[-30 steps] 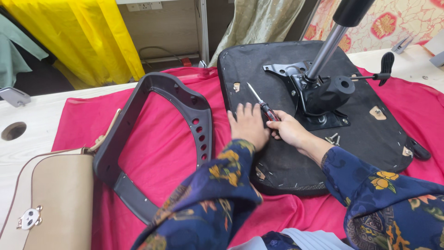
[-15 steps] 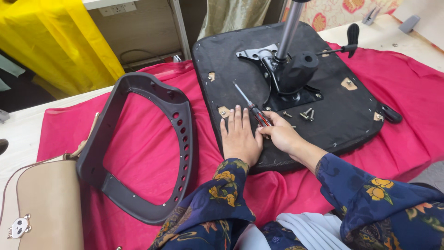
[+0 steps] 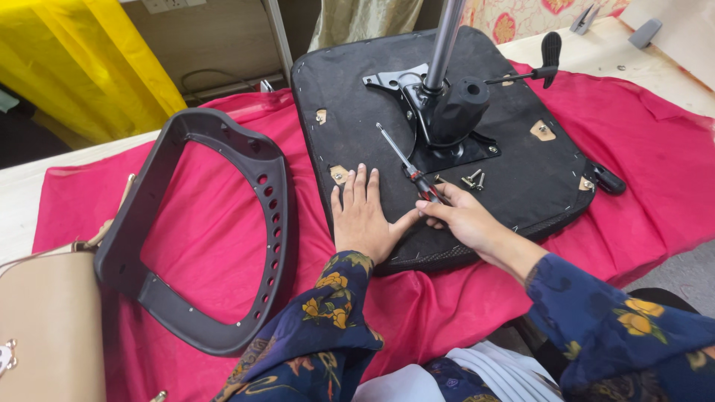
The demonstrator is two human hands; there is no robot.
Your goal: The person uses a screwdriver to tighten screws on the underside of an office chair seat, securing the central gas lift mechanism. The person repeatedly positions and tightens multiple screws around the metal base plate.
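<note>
While left hand [image 3: 363, 216] presses seat base [image 3: 357, 97], right hand [image 3: 460, 217] grips screwdriver [image 3: 406, 164] (loosely)

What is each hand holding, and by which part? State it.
The right hand grips the screwdriver by its red-and-black handle, with its fingers. The left hand holds nothing; it lies flat on the black seat base.

A pale wooden table [image 3: 625, 59] under red cloth [image 3: 655, 149], with yellow fabric [image 3: 82, 59] behind.

A pale wooden table [image 3: 30, 186] carries a red cloth [image 3: 216, 223] and tan bag [image 3: 45, 327].
</note>
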